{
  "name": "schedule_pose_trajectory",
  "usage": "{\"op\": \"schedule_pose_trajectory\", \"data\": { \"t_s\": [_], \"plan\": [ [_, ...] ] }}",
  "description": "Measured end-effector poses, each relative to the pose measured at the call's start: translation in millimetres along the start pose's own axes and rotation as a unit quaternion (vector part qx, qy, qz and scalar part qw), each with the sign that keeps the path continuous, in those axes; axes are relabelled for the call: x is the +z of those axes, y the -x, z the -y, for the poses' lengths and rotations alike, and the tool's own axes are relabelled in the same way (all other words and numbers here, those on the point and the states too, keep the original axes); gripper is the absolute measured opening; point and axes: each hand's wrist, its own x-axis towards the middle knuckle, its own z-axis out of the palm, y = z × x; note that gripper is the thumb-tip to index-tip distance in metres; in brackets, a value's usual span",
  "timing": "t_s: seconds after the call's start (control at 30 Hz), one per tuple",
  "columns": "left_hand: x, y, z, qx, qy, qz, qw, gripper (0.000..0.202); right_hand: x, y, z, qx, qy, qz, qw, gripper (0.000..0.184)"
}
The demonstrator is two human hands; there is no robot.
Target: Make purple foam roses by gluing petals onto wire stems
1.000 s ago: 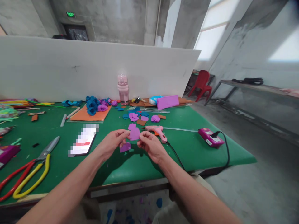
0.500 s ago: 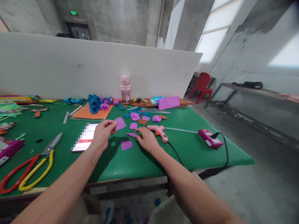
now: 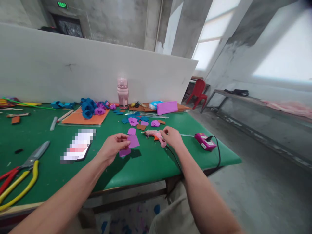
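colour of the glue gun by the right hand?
Pink hot-glue gun, lying on the green table; head view, beside the right hand.

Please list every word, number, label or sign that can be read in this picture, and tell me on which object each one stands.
None can be read.
Green lit sign above the dark doorway: too small and blurred.
White label on the pink power box: too small.
Phone on the green table: screen blurred out.
Pink bottle, glue gun near the right hand and purple petal in the left hand: no text visible.
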Motion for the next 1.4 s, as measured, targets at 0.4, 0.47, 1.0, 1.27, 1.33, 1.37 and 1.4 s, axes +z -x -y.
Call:
{"op": "schedule_pose_trajectory", "data": {
  "t_s": [0.4, 0.47, 1.0, 1.27, 1.33, 1.37, 1.4],
  "plan": [
    [25.0, 9.3, 21.2, -0.035, -0.128, 0.048, 0.990, 0.011, 13.7, 0.6, -22.4, 0.060, -0.101, 0.118, 0.986, 0.017],
    [23.6, 8.0, 21.9, -0.039, -0.115, 0.046, 0.992, 0.012, 4.8, 5.1, -22.5, 0.068, -0.146, 0.111, 0.981, 0.019],
    [17.0, 7.1, 10.5, -0.008, -0.096, 0.054, 0.994, 0.013, -27.7, 50.9, -4.5, 0.057, -0.581, 0.244, 0.774, 0.035],
    [11.6, 8.3, 11.0, -0.076, -0.158, 0.086, 0.981, 0.013, -32.2, 59.9, -1.5, 0.016, -0.575, 0.279, 0.769, 0.032],
    [11.6, 8.0, 13.1, -0.079, -0.185, 0.082, 0.976, 0.014, -30.7, 60.5, -1.9, 0.002, -0.573, 0.293, 0.765, 0.028],
    [11.9, 8.0, 13.8, -0.076, -0.198, 0.078, 0.974, 0.014, -30.7, 61.0, -2.2, -0.009, -0.559, 0.298, 0.774, 0.027],
    [12.3, 8.0, 14.2, -0.072, -0.209, 0.073, 0.973, 0.013, -31.2, 61.5, -2.4, -0.023, -0.537, 0.305, 0.786, 0.028]
  ]
}}
